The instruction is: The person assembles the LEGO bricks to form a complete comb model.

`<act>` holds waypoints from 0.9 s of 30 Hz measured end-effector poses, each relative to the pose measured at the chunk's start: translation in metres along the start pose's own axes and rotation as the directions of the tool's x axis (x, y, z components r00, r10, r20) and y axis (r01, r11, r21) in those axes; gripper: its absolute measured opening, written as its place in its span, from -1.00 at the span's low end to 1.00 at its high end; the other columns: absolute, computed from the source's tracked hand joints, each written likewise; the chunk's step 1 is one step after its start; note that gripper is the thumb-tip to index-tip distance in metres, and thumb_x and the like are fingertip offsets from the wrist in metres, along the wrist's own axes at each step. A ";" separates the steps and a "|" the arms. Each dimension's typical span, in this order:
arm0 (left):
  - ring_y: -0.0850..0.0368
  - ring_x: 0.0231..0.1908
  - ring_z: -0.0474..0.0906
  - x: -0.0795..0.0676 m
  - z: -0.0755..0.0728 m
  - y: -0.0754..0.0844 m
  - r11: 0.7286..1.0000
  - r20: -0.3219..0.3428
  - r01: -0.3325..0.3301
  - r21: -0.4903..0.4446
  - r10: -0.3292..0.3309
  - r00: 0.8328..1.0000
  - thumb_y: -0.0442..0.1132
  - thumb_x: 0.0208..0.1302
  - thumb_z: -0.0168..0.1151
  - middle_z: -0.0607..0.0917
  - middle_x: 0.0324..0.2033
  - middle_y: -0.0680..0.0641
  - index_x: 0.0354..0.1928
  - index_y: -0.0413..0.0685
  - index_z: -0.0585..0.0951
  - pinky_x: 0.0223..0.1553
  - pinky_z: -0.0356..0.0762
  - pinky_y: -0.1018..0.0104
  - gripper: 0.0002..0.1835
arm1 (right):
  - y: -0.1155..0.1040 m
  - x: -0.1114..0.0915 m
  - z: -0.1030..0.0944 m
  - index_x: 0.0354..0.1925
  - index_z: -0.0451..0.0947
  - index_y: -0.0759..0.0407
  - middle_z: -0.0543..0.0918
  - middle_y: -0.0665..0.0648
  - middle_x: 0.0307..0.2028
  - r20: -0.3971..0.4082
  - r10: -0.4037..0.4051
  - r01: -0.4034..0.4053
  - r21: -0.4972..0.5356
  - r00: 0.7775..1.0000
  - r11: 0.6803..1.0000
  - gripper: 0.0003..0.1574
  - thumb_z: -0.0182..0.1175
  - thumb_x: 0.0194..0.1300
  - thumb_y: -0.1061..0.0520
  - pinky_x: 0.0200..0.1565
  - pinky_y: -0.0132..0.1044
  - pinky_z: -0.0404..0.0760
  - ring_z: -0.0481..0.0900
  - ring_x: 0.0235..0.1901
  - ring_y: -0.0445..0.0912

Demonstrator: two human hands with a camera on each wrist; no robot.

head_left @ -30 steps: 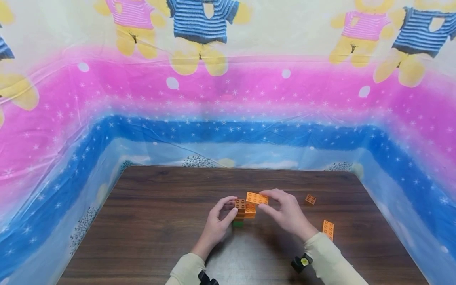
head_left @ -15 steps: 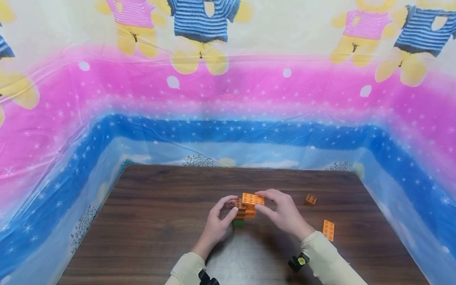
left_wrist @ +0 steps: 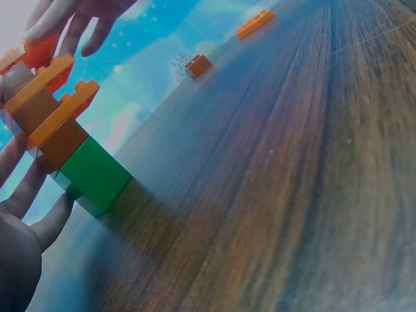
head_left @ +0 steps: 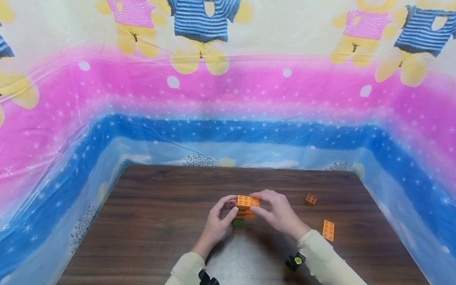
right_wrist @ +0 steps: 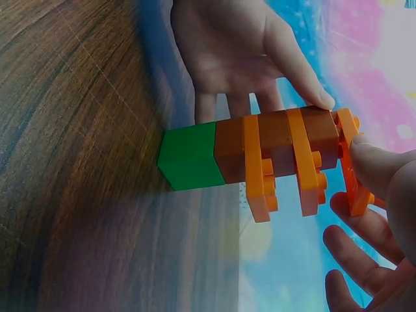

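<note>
A tower of toy building bricks stands on the wooden table. Its base is a green block; above it brown blocks alternate with flat orange bricks that jut out to one side. My left hand grips the tower from the left, its thumb at the top brown block and fingers behind. Between thumb and fingers, my right hand pinches a flat orange brick by its right end, at the tower's top. In the right wrist view this brick looks slightly tilted; whether it is pressed on I cannot tell.
On the right of the table lie a small brown brick and, nearer me, a flat orange brick. A printed cloth surrounds the table's far edge and sides.
My right hand has moved left and slightly down, bringing the orange brick from the tower's right side to over the top brown block. My left hand has stayed in place.
</note>
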State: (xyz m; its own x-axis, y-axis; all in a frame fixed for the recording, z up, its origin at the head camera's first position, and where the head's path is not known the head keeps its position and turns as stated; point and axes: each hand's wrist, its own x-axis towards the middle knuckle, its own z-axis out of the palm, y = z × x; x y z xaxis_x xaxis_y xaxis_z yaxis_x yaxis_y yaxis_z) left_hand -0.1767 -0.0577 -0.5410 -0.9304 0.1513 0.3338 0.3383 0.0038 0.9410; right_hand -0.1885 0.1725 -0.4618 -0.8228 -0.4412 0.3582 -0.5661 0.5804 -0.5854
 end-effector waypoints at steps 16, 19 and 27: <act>-0.01 0.17 0.60 -0.002 -0.001 0.002 1.000 0.005 0.020 0.006 -0.020 1.000 -0.18 0.55 0.26 0.66 0.14 -0.04 0.35 0.19 0.57 0.23 0.58 0.09 -0.61 | -0.007 0.004 -0.003 0.20 0.71 0.10 0.76 -0.03 -0.01 0.039 -0.033 0.034 -0.014 0.999 0.999 -0.53 0.44 0.38 0.02 -0.01 0.01 0.72 0.70 0.01 -0.13; -0.02 0.17 0.60 -0.002 -0.001 0.002 1.000 0.006 0.015 0.009 -0.015 1.000 -0.19 0.55 0.26 0.66 0.14 -0.04 0.35 0.17 0.57 0.23 0.58 0.07 -0.61 | -0.007 0.005 -0.004 0.21 0.70 0.12 0.76 -0.03 -0.03 0.048 -0.053 0.055 -0.031 0.997 0.998 -0.53 0.44 0.39 0.02 -0.02 0.00 0.72 0.69 -0.02 -0.14; -0.01 0.17 0.60 -0.001 -0.001 0.000 1.000 0.005 0.018 0.012 -0.018 1.000 -0.20 0.54 0.26 0.67 0.15 -0.03 0.34 0.14 0.59 0.24 0.57 0.04 -0.61 | -0.006 0.008 -0.007 0.20 0.72 0.09 0.76 -0.03 -0.04 0.061 -0.093 0.096 -0.040 0.994 0.995 -0.53 0.45 0.38 0.00 -0.04 0.02 0.71 0.69 -0.03 -0.14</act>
State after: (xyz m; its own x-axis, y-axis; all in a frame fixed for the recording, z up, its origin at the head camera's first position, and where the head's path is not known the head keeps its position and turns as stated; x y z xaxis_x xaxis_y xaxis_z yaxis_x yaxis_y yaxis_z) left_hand -0.1756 -0.0591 -0.5410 -0.9355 0.1561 0.3169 0.3235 0.0184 0.9460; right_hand -0.1924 0.1701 -0.4504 -0.7618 -0.5341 0.3666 -0.6439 0.5621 -0.5191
